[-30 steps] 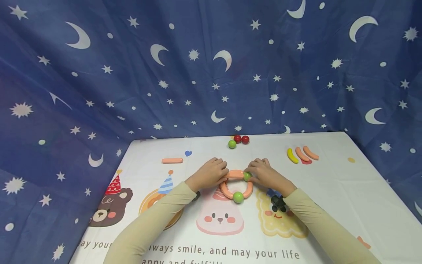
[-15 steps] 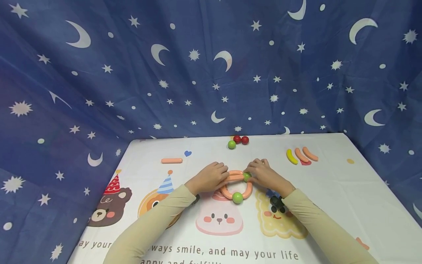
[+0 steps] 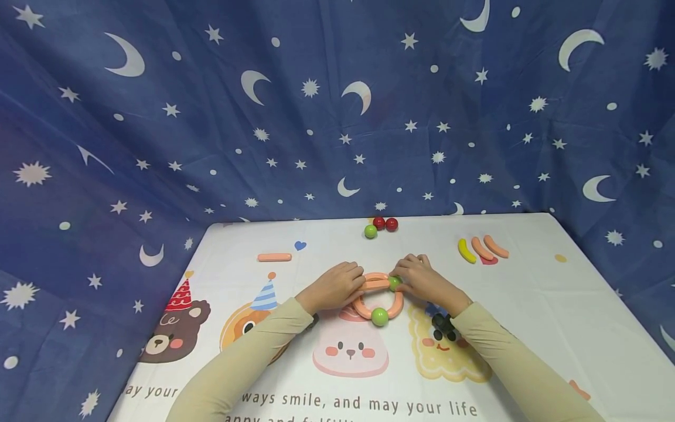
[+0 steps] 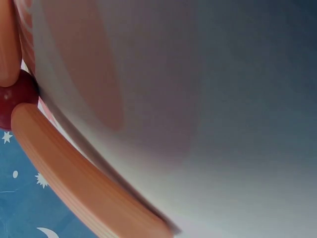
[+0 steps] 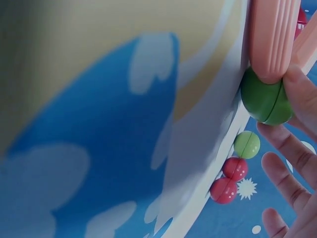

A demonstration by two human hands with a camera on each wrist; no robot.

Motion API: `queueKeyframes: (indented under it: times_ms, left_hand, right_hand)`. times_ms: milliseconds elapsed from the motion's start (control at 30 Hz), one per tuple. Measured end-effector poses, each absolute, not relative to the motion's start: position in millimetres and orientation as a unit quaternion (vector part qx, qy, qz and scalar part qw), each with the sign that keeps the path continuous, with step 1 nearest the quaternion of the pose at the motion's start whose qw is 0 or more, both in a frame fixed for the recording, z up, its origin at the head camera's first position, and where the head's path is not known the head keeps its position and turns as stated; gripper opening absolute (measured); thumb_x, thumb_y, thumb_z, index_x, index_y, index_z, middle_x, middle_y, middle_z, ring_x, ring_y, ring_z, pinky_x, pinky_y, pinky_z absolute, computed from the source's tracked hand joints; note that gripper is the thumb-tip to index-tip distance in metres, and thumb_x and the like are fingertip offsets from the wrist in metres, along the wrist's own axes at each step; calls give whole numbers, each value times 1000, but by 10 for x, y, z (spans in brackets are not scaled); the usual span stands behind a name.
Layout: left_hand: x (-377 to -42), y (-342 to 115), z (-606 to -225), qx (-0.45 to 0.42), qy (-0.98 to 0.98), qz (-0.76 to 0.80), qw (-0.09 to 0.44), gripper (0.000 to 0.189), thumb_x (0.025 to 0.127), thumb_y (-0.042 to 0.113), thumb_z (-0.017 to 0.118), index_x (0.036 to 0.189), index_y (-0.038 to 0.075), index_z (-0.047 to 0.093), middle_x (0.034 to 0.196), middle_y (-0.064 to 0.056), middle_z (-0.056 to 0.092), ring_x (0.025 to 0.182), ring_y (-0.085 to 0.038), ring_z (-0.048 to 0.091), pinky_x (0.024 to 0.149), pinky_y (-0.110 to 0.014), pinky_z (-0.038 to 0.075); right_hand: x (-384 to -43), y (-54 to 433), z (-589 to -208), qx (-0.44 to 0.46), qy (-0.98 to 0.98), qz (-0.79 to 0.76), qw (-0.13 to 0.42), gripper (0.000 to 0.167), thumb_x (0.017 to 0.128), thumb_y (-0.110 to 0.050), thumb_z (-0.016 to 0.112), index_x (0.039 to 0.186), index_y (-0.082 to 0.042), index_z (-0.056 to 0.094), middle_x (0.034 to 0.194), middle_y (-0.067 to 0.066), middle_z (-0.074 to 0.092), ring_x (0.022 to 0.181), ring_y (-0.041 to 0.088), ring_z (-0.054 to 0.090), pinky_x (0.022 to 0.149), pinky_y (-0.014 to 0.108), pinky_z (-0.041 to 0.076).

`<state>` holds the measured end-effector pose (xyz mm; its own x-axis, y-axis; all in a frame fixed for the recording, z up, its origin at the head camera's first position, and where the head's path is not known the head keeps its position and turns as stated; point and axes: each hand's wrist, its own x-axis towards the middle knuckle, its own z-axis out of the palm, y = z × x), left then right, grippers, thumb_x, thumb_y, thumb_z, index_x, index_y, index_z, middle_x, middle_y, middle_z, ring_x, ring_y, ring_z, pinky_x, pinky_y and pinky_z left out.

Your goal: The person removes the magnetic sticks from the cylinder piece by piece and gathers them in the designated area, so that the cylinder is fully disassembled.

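A ring of curved orange toy rods (image 3: 396, 305) and balls lies on the printed tablecloth, with a green ball (image 3: 379, 317) at its near side. At its left side, my left hand (image 3: 336, 286) grips a straight orange rod (image 3: 377, 285) that spans the ring. Behind this rod shows a far curved rod, with a narrow gap between them. My right hand (image 3: 425, 281) pinches the green ball (image 5: 267, 101) at the straight rod's right end; thumb and index fingertip touch it, the other fingers spread. In the left wrist view, a red ball (image 4: 19, 96) joins two orange rods; the hand is out of sight.
Two red balls (image 3: 392, 224) and a green ball (image 3: 371, 231) sit at the table's back edge. One straight orange rod (image 3: 274, 257) lies back left. A yellow curved rod (image 3: 466, 251) and two orange curved rods (image 3: 482, 248) lie back right. A starry blue curtain (image 3: 295, 117) hangs behind.
My left hand has shifted slightly toward the near side with the straight rod, and a gap has appeared between it and the far curved rod. My right hand stays almost still.
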<state>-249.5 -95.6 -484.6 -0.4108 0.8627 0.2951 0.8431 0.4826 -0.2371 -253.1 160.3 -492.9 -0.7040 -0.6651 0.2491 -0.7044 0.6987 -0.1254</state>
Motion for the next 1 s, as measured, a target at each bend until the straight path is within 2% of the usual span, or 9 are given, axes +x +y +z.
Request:
queueKeyframes:
  times_ms: [200, 433, 1000]
  left_hand:
    - [-2488, -956, -4840, -508, -840, 18, 191, 13, 93, 25, 55, 86, 16, 60, 83, 4, 56, 76, -11, 48, 74, -23, 45]
    - [-2494, -964, -4845, -513, -841, 4, 170, 15, 94, 26, 54, 89, 14, 60, 86, 2, 54, 80, -12, 49, 83, -26, 46]
    - [-2495, -979, -4854, -522, -833, 3, 184, 14, 92, 27, 58, 90, 13, 60, 85, 2, 53, 79, -11, 48, 80, -25, 46]
  right_hand:
    - [-2535, 1600, -4931, 372, -918, 100, 94, 28, 79, -29, 73, 102, -13, 70, 99, 2, 65, 97, 20, 53, 81, 43, 35]
    - [-2527, 1595, -4907, 377, -915, 107, 92, 29, 78, -31, 72, 101, -14, 70, 97, 1, 64, 96, 20, 54, 80, 41, 35]
    - [-2520, 1573, -4881, 374, -918, 104, 81, 28, 78, -31, 72, 101, -14, 70, 97, 0, 63, 97, 20, 53, 79, 39, 34]
